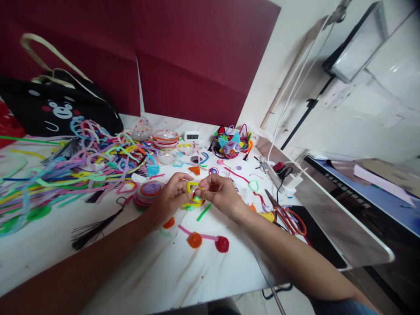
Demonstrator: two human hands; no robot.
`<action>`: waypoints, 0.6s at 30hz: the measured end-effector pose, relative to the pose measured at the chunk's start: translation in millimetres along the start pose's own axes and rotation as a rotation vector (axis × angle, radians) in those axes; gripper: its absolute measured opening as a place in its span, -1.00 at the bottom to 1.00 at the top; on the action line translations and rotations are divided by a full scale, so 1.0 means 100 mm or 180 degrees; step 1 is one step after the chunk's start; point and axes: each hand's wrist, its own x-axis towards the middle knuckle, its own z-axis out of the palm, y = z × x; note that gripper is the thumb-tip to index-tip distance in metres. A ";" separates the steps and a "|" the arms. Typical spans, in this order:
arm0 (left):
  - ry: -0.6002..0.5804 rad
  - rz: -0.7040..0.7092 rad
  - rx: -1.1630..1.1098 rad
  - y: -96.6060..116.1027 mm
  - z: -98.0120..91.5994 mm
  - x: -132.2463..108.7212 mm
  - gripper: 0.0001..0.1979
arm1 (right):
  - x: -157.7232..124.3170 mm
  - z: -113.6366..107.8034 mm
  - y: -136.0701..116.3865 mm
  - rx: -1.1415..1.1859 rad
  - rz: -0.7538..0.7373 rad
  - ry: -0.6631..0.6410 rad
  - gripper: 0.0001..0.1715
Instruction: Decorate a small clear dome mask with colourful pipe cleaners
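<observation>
Both my hands meet over the middle of the white table [108, 267]. My left hand [170, 197] and my right hand [220, 192] pinch a yellow pipe-cleaner piece [193, 191] between their fingertips; it is bent into a loop with a bit of green and blue at it. Just under the hands lie a green stick [204, 212], an orange coil [194, 240] and a red coil [222, 244] joined by a pink stem. A round purple-and-pink coiled disc [148, 190] sits left of my left hand.
A big heap of coloured pipe cleaners [75, 168] fills the table's left. Behind it is a black bear-face bag [59, 109]. Small clear dishes [166, 139], a white clock [192, 136], a cat-face craft [231, 143], a black tassel [95, 227] and orange-handled pliers [288, 216] lie around.
</observation>
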 end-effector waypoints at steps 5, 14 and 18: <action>0.0027 -0.0086 -0.0463 -0.01 -0.03 0.01 -0.65 | -0.05 -0.11 -0.16 0.0100 -0.0046 -0.0123 -0.62; 0.0072 -0.0157 -0.0649 0.06 -0.03 0.01 -0.68 | -0.14 -0.36 -0.12 0.0004 -0.0439 0.0183 -0.77; -0.0105 -0.0344 -0.0873 0.09 -0.06 0.00 -0.66 | -0.17 -0.35 -0.07 -0.0162 -0.0424 0.0073 -0.80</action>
